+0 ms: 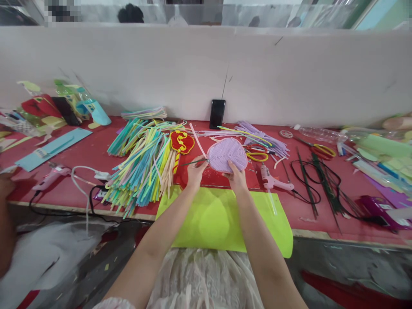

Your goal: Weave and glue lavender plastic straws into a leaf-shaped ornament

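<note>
My right hand (pixel 236 175) grips the near edge of a round lilac ribbed foam piece (pixel 228 153), held just above the red table (pixel 96 148). My left hand (pixel 195 171) pinches a thin green wire stem (pixel 193 162) whose tip meets the lilac piece's left edge. A bright yellow-green foam sheet (pixel 222 221) hangs over the table's front edge under my wrists. A red and yellow foam ornament (pixel 182 142) lies just left of my left hand.
A heap of pastel foam strips (pixel 141 163) lies left. Yellow-handled scissors (pixel 257 155), a pink glue gun (pixel 275 180), green wires (pixel 322 182) and black cable lie right. A black phone (pixel 217 113) leans on the white wall. Another glue gun (pixel 51 176) and someone's arm (pixel 4 214) are far left.
</note>
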Available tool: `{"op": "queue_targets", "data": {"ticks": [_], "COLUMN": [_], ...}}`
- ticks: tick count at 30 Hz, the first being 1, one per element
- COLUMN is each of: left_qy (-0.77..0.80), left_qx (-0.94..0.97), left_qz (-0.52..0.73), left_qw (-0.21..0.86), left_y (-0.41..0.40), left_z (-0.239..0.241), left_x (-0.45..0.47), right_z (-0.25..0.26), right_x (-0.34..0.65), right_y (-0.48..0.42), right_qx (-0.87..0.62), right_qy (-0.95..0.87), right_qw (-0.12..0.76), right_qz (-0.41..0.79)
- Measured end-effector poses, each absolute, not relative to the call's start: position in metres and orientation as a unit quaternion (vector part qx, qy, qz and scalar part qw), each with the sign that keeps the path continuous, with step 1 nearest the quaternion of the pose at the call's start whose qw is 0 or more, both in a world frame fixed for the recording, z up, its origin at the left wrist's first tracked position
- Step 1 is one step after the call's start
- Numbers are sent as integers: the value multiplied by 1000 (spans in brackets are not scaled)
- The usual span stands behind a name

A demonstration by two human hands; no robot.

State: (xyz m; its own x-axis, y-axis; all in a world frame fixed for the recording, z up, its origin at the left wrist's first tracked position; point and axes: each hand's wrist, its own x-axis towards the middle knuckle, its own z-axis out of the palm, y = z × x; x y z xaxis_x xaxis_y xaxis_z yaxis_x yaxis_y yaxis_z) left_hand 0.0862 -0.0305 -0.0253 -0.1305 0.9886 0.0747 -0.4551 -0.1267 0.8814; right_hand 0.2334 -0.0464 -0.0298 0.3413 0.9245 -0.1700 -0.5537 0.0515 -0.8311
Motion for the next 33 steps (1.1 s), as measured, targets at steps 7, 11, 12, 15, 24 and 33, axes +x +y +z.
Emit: {"op": "queue_targets", "data": {"ticks": [7,11,12,15,24,33], "left_qy": [358,344,340,326,323,256], "left_qx": [342,317,303,260,296,438], "left_qz": [651,648,652,666,628,497], "left_qw": [575,601,606,619,643,704], "left_y": [-29,-28,-28,-28,-37,-41], "left_z": [-28,-28,-27,-27,-28,-29], "left_x": [87,87,88,87,99,95], "right_z": [-31,-33,-33,-34,-51,-36], "right_x": [235,237,236,226,201,220], "right_y": [-46,-45,-45,-46,-45,-41], "right_qx": [-439,-436,-426,-389,-416,-413], "right_qy": [-218,-230,-239,-285,-375,-260], "right_qw": [700,711,712,706,650,720], "right_qz": [519,502,505,519,514,494]}}
